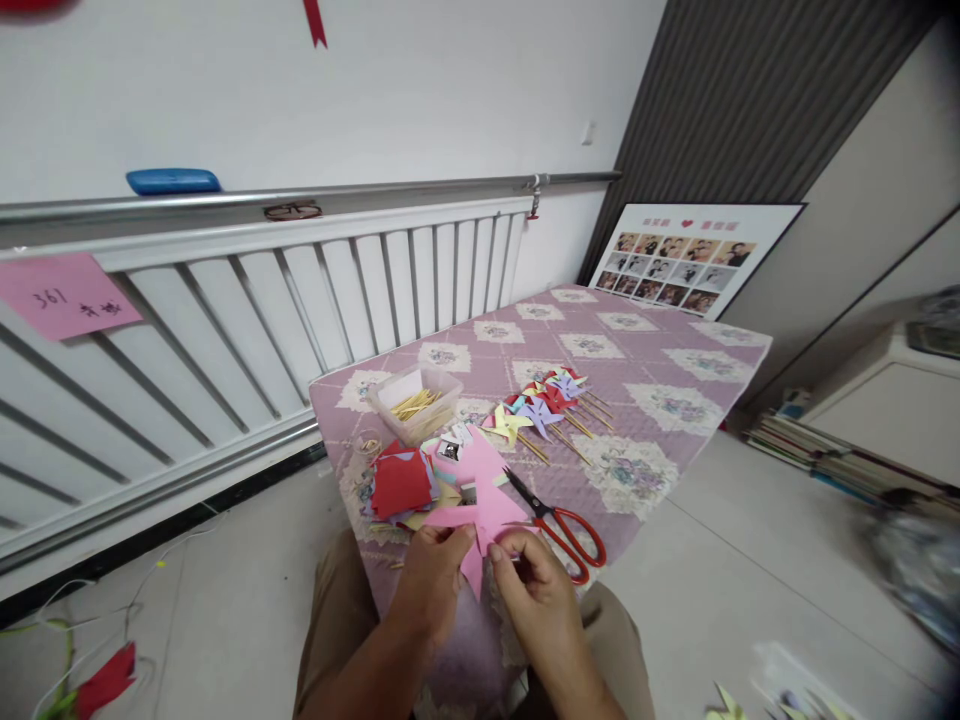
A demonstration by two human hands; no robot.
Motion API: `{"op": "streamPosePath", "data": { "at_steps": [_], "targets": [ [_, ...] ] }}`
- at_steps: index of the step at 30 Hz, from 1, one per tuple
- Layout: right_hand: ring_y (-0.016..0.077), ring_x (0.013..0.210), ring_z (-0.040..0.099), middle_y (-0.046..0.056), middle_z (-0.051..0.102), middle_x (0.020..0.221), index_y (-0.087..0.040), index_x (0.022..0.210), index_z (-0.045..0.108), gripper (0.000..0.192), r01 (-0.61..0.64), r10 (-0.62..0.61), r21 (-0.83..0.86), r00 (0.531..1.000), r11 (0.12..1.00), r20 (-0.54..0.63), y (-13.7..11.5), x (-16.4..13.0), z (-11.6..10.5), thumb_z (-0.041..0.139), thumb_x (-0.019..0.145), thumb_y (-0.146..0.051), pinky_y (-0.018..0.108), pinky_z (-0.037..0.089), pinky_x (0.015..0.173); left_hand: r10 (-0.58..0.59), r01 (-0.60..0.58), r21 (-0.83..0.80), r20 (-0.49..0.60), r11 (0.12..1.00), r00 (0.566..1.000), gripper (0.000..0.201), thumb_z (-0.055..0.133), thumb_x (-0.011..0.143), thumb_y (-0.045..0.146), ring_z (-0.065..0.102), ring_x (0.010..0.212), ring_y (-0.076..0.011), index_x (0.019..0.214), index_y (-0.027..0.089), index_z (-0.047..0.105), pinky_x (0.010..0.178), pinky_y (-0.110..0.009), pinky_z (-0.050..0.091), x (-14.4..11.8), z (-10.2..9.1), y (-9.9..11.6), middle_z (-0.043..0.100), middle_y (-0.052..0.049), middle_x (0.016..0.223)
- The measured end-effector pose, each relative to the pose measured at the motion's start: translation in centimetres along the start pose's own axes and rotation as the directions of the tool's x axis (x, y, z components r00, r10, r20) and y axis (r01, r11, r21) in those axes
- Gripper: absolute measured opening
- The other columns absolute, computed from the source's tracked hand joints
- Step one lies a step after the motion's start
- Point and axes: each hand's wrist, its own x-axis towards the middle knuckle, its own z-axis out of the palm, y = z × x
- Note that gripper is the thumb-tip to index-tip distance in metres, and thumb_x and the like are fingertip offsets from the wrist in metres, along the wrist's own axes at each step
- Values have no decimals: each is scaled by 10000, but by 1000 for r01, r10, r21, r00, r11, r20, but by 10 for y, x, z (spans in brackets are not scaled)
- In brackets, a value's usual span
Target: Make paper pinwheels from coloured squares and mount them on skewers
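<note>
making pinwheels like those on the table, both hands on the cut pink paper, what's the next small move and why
Probably fold one cut corner of the pink paper square to its centre. The left hand and right hand pinch its near edge, still flat, while finished paper pinwheels on wooden sticks show folded tips; red-handled scissors lie set aside.

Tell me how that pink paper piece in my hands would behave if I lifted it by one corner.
The pink paper piece looks thin and cut into flaps, so it would probably flop. It seems very light and likely tears easily.
</note>
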Motion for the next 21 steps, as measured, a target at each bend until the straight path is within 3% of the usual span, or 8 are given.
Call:
{"op": "streamPosePath", "data": {
  "at_steps": [8,21],
  "targets": [
    [147,603,512,-21,513,646,-217,650,492,219,-48,48,26,999,999,-10,1,0,-1,535,862,-249,235,425,556,-17,17,-17,-4,1000,1000,226,733,619,362,476,517,-133,671,194,591,531,-274,365,0,1,-3,522,28,535],
    [152,612,527,-11,533,652,-216,638,500,222,-52,52,-9,999,999,-8,-1,4,-1,536,854,-255,233,430,557,56,-54,50,-44,997,997,238,752,602,358,484,578,-119,657,155,641,632,-273,401,-1,1,-3,573,22,586]
  ]
}}
